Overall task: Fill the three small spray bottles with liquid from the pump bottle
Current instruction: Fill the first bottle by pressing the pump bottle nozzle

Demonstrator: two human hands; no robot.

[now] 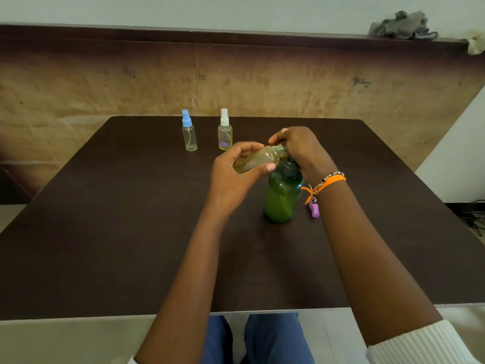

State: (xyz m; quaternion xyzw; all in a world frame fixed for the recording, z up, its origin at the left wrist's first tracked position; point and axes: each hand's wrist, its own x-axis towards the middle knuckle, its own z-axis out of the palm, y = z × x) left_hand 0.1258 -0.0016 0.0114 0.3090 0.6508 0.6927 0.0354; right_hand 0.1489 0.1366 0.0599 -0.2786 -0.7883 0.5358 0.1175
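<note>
My left hand (231, 179) grips a small uncapped spray bottle (258, 159) with yellowish liquid inside. It is tilted, neck toward the pump spout. My right hand (301, 148) curls over the dark pump head of the green pump bottle (280, 199), which stands upright mid-table. The spout itself is hidden under my fingers. A purple spray cap (314, 210) lies on the table just right of the pump bottle, partly behind my wrist. Two capped small bottles stand at the far edge: a blue-capped one (189, 136), nearly empty, and a white-capped one (225, 136) holding a little liquid.
The dark brown table (118, 232) backs onto a cardboard-covered wall. A grey cloth (404, 24) lies on the ledge at top right. Cables (472, 219) lie on the floor to the right of the table.
</note>
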